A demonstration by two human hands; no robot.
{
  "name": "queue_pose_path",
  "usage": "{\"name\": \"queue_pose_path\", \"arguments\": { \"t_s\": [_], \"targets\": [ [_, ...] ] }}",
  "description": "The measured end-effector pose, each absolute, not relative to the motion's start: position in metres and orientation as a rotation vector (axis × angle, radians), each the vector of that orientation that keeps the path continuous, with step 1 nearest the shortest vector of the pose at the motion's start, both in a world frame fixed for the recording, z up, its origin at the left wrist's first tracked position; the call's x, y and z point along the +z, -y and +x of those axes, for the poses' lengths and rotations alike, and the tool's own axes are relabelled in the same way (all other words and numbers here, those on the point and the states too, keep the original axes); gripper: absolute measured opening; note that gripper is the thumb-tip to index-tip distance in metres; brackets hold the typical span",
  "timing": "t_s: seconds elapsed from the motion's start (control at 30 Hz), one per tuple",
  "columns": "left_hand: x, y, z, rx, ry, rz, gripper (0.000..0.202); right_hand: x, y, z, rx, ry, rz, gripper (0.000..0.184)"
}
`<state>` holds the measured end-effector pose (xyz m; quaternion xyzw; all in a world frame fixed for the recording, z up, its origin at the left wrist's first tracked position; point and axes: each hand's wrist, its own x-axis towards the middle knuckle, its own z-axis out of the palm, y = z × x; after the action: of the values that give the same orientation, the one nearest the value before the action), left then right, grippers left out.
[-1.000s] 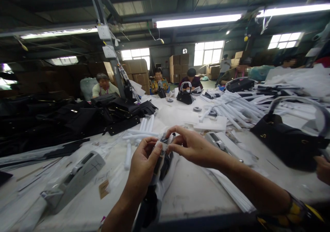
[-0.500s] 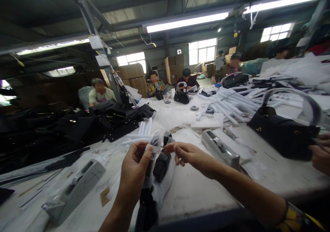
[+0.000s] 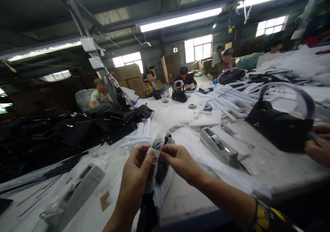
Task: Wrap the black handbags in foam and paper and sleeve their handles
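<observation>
Right grip (image 3: 179,159) has moved in, wrapped strap (image 3: 156,143) between it and left grip (image 3: 135,166).

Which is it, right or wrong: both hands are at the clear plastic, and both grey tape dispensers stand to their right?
Wrong on one count: in the head view, one grey tape dispenser stands to their right, the marked dispenser to their left. Left hand and right hand are at the clear plastic.
</observation>
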<state>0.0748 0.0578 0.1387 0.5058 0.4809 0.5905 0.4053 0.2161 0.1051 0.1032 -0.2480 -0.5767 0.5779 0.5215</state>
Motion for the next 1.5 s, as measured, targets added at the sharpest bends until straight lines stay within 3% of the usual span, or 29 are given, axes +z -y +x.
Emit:
{"name": "queue_pose_path", "arguments": {
  "t_s": [0.2,0.43,0.67,0.8,1.0,1.1,1.17,1.23,1.37,1.5],
  "targets": [
    [0.145,-0.058,0.076,1.502,-1.323,1.367,0.038,0.101,-0.106,0.197,1.158,1.406,-0.665,0.017],
    [0.145,-0.057,0.075,1.474,-1.364,1.334,0.041,0.111,-0.108,0.204,0.963,1.557,-0.794,0.021],
    [0.141,-0.063,0.067,1.485,-1.390,1.571,0.028,0.132,-0.087,0.227,1.827,1.264,-0.387,0.027],
    [0.141,-0.055,0.077,1.627,-1.478,1.769,0.017,0.134,-0.080,0.224,1.781,1.126,-0.561,0.029],
    [0.123,-0.047,0.058,1.641,-1.075,1.388,0.041,0.129,-0.090,0.214,1.668,1.128,-0.743,0.036],
    [0.091,-0.050,-0.004,1.779,-1.413,1.260,0.046,0.126,-0.094,0.217,1.660,1.121,-0.815,0.039],
    [0.063,-0.055,-0.060,1.654,-1.948,1.272,0.045,0.124,-0.094,0.222,1.688,1.127,-0.856,0.043],
    [0.033,-0.061,-0.112,1.506,-2.177,1.225,0.039,0.120,-0.095,0.228,1.716,1.140,-0.882,0.046],
    [-0.014,-0.071,-0.167,1.092,-2.399,1.307,0.023,0.112,-0.096,0.236,1.676,1.189,-0.943,0.049],
    [-0.038,-0.080,-0.170,0.722,-2.448,1.398,0.023,0.112,-0.094,0.238,1.665,1.227,-0.952,0.045]
  ]
}}
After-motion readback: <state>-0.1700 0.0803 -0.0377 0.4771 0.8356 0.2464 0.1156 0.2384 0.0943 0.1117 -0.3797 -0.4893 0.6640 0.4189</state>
